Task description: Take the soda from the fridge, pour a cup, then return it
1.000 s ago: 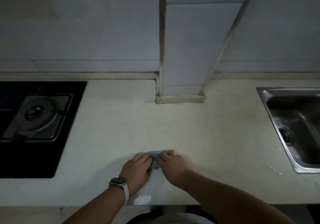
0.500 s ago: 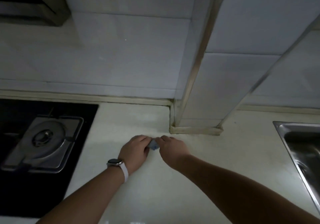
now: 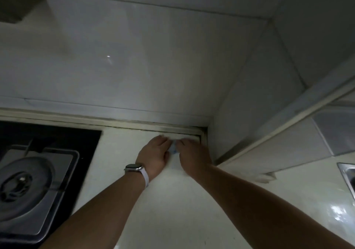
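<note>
No soda, fridge or cup shows in the head view. My left hand (image 3: 153, 152), with a watch on its wrist, and my right hand (image 3: 192, 154) lie side by side on the pale counter (image 3: 172, 210), at its back edge by the wall corner. Between them they hold a small blue-grey cloth (image 3: 173, 150), and only a sliver of it shows between the thumbs. The fingertips are blurred and reach the dark seam along the wall.
A black gas stove (image 3: 28, 187) with a round burner fills the left side. A tiled column (image 3: 269, 114) juts out just right of my hands. A steel sink corner (image 3: 347, 173) sits at the right edge. A range hood (image 3: 17, 0) hangs top left.
Both hands have slid the cloth away from me, from the counter's front edge to the back wall corner. The cloth is bunched smaller between them, and the camera has tilted up.
</note>
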Tool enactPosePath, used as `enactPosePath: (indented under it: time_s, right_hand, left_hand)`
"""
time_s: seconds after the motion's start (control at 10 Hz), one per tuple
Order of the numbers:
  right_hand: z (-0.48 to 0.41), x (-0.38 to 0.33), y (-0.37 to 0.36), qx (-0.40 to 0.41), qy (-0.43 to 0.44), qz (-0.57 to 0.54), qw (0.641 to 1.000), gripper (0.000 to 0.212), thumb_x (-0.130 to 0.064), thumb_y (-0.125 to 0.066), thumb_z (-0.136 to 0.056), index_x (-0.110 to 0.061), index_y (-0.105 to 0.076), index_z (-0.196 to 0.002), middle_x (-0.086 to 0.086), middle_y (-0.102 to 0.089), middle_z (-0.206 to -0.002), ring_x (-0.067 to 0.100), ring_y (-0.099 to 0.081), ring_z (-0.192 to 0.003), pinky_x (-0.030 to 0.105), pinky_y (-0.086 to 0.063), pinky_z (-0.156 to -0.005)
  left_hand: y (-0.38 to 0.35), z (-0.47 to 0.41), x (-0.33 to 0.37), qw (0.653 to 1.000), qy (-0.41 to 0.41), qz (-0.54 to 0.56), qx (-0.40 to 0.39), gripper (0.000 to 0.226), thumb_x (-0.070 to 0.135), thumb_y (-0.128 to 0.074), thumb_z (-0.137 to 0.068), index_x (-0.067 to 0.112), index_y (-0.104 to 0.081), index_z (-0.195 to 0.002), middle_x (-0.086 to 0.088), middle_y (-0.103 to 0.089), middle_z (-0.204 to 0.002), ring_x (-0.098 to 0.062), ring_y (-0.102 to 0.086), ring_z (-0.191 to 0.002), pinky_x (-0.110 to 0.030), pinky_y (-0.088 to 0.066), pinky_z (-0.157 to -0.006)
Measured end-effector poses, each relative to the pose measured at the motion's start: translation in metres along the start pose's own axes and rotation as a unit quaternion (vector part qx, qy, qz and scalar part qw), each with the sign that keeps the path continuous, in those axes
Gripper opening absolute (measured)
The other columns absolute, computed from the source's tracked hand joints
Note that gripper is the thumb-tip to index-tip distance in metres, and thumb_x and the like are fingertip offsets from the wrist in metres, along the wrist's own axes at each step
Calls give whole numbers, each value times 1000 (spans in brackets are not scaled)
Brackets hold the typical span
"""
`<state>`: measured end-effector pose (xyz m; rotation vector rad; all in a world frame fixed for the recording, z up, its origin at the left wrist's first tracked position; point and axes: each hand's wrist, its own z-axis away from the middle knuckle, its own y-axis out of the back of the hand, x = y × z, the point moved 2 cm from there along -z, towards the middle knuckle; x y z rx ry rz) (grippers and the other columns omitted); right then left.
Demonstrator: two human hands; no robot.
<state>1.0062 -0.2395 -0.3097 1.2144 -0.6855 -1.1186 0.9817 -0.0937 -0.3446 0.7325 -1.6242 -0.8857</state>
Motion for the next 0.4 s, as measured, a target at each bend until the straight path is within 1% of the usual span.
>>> enactPosePath:
  time_s: [0.1,0.2,0.3,0.4]
  right_hand:
    - [2,4,-20,-77,-8,7,997,41,-12,-42,-98,-17,-44,-139,5,-45,-143,27,-43,-130,40,-42,-102]
    - [10,4,-31,-111,-9,15,994,56,-11,-36,-101,-18,-19,-154,2,-14,-162,25,-14,-147,40,-23,-118]
    - [15,3,-31,-120,-11,4,993,63,-8,-36,-100,-19,-8,-156,-1,0,-164,24,-2,-150,40,-15,-121]
    - [22,-1,-20,-118,-17,-12,993,65,-8,-43,-99,-19,-12,-155,0,-4,-164,24,-6,-149,41,-20,-119]
  left_hand:
    - [-21,9,-8,998,3,-30,-54,37,12,-64,-78,6,-71,-114,-17,-68,-120,-35,-64,-111,-44,-55,-89]
    - [-30,19,-6,996,4,-56,-67,44,23,-51,-83,3,-68,-118,-19,-65,-125,-38,-62,-115,-45,-53,-88]
    - [-27,20,-4,994,9,-70,-86,47,24,-47,-85,3,-64,-123,-20,-61,-130,-40,-58,-119,-49,-55,-87]
    - [-22,21,4,992,11,-88,-93,52,19,-55,-83,5,-57,-132,-21,-54,-138,-42,-52,-127,-51,-51,-95]
